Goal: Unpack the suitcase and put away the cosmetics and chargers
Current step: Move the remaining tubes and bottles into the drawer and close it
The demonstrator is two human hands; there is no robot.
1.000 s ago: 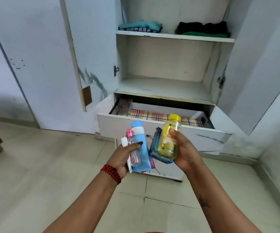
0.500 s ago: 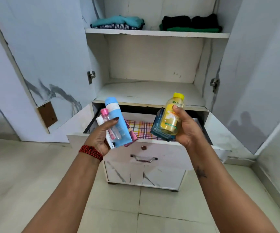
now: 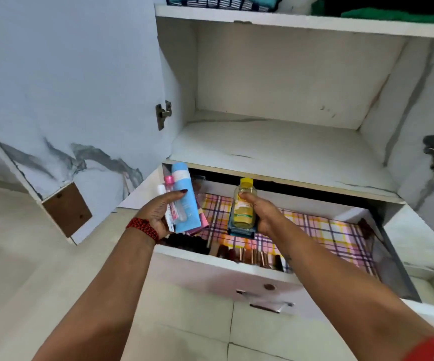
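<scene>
Both hands have pushed forward since half a second ago: they were out in front of the drawer, and now they're right over it, with the wardrobe much closer in view.

Nearest, two bare forearms reach out, the left one with a red thread band (image 3: 143, 229) at the wrist. The left hand (image 3: 158, 217) is curled round a bundle, thumb pressed across the front. It holds a pale blue tube (image 3: 186, 204), a small clear bottle with a pink cap (image 3: 175, 204), a white tube (image 3: 161, 192) on the outer side and something pink (image 3: 203, 223) tucked behind. That bundle sits upright above the drawer's left end.

The right hand (image 3: 265, 214) is wrapped tight round a yellow bottle (image 3: 244, 207) with a yellow cap, thumb laid on its front. A squarish blue container (image 3: 239, 230) is held under and behind the bottle in the same grip. Both hang over the middle of the drawer, clear of its lining.

Below them, the drawer (image 3: 223, 264) stands pulled out, lined with a checked sheet (image 3: 327, 235). A row of lipsticks (image 3: 249, 255) lies along the inside of the front panel, and a metal handle (image 3: 265, 303) is on its face.

Further back there's a white shelf (image 3: 275, 149). Above it, the top shelf (image 3: 288, 22) carries folded clothes (image 3: 223, 2) at the left and green ones (image 3: 392, 13) at the right. The left door (image 3: 54, 87) hangs open.
</scene>
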